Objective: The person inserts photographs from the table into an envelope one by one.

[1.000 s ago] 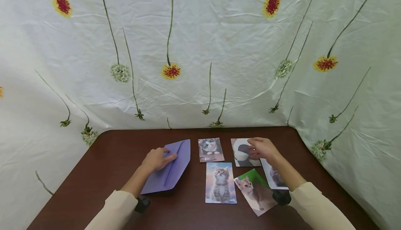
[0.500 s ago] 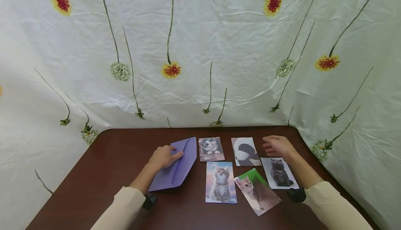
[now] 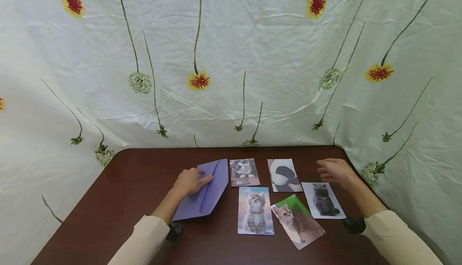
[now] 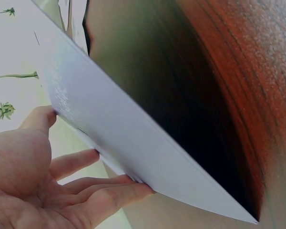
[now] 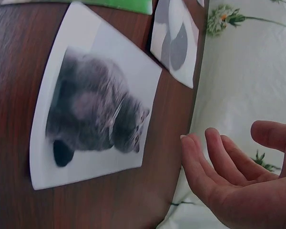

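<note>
Purple envelope (image 3: 211, 191) tilts just left of the sitting-kitten photo (image 3: 256, 211), its left edge gripped by my left hand (image 3: 189, 181). I see my right hand (image 3: 335, 171) well to that photo's right and farther back, fingers loosely bent; the grey-cat photo (image 3: 323, 200) lies to its right, nearer.

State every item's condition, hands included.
Purple paper envelope: tilted, flap seemingly unfolded.
Left hand: touching the envelope.
Right hand: empty.
Grey-and-white kitten paper card: picture up.
Tabby kitten paper card: picture up.
Green-topped brown cat paper card: picture up, askew.
Black-and-white paper card: picture up.
White dark-grey-cat paper card: picture up.
</note>
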Motion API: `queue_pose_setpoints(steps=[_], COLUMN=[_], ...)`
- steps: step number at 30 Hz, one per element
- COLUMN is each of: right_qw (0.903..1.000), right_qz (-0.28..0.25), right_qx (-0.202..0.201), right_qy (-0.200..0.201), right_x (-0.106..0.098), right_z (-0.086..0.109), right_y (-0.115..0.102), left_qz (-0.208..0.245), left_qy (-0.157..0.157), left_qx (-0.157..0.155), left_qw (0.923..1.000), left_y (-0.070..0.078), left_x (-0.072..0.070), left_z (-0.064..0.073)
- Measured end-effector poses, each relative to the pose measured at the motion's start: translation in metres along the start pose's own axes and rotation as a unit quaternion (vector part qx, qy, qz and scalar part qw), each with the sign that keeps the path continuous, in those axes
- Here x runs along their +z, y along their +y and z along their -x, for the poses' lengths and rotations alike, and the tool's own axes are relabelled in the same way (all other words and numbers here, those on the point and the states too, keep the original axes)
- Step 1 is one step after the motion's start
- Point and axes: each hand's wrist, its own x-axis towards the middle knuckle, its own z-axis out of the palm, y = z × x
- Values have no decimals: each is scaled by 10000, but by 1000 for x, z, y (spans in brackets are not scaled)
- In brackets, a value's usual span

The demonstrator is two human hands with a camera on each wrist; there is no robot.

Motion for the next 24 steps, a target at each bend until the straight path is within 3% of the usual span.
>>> queue_pose_setpoints(steps=[13,24], right_qw=[9996,9995], right_qz=[196,-88], right_qx=[184,282], right_qy=[-39,-132], right_x=[-25,-34], right_z=[-5,-6], right_y=[32,56], left_qz=[-69,-47], left_qy=[40,108], left_qx=[19,76], left_qw=[10000,9999], left_y=[-1,-1], left_x=[0,1], left_z=[-1,0])
